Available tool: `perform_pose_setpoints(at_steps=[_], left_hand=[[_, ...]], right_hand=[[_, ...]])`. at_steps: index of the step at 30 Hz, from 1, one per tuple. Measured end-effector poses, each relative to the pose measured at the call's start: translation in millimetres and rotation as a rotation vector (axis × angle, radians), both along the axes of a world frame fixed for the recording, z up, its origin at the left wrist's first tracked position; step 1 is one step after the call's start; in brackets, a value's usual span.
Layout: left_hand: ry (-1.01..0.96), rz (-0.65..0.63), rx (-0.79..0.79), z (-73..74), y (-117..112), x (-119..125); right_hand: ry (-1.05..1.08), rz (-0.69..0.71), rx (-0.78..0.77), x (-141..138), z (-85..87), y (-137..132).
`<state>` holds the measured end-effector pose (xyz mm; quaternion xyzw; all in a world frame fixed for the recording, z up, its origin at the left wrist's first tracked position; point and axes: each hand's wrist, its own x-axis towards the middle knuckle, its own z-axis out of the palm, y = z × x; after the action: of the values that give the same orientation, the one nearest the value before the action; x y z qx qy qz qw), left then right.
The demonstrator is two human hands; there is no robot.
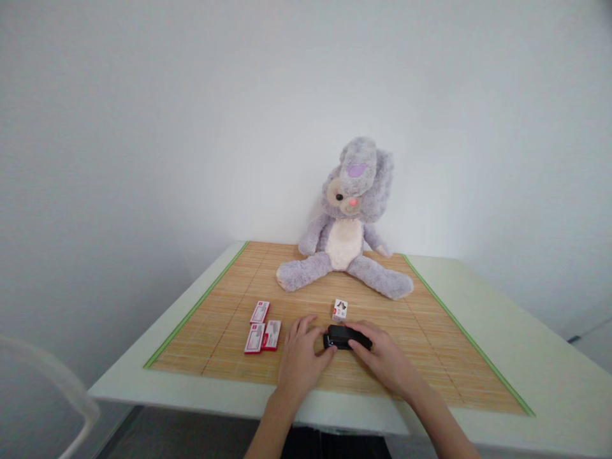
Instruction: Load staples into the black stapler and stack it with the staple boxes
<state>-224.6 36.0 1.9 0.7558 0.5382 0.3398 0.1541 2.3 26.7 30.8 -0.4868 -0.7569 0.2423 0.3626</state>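
Note:
A black stapler (340, 337) lies lengthwise on the bamboo mat in front of me. My right hand (382, 357) grips its right end, thumb on the near side and fingers on the far side. Beside its left end is my left hand (303, 354), fingers spread and thumb and index close around that end; whether they touch it I cannot tell. Just beyond the stapler stands a small white box (340, 310) with a dark picture on it. To the left of my left hand lie red-and-white staple boxes: one (260, 312) farther back, two (254, 338) (271, 335) nearer.
A grey plush rabbit (345, 245) sits at the back of the mat, leaning on the white wall, legs spread. The green-edged bamboo mat (229, 350) covers much of the pale table (482, 306). A white curved object (81, 389) shows at the lower left.

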Motion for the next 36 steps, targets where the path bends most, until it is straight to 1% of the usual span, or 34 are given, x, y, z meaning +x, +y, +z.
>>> perform_pose_setpoints(at_steps=[4,7,12,14,16,19,22,26,29,32,36], left_hand=[[0.009,0.082,0.063,3.1,-4,8],[0.026,0.058,0.09,10.2,0,19],[0.107,-0.003,0.14,22.1,18,44],[0.148,0.001,0.152,22.9,25,47],[0.182,0.042,0.155,21.4,30,43],[0.217,0.137,0.156,17.0,35,23],[0.248,0.236,0.15,12.6,36,-10],[0.299,0.349,0.153,7.7,30,-54],[0.316,0.421,0.17,4.8,23,-75],[0.299,0.443,0.178,0.8,17,-91],[0.237,0.407,0.182,-9.4,16,-108]], right_hand=[[0.075,-0.139,0.04,20,-23.1,-17],[0.112,-0.235,0.065,26,-33.3,-26],[0.12,-0.294,0.068,26,-31.2,-27],[0.111,-0.313,0.061,27,-30.4,-26],[0.112,-0.326,0.059,29,-30.8,-26],[0.098,-0.33,0.048,29,-31.6,-26],[0.052,-0.341,0.039,28,-31.3,-27],[0.036,-0.364,0.058,25,-30.8,-27],[0.002,-0.374,0.075,22,-30.3,-26],[-0.06,-0.395,0.085,15,-28.7,-25],[-0.108,-0.406,0.067,-5,-26.9,-27]])
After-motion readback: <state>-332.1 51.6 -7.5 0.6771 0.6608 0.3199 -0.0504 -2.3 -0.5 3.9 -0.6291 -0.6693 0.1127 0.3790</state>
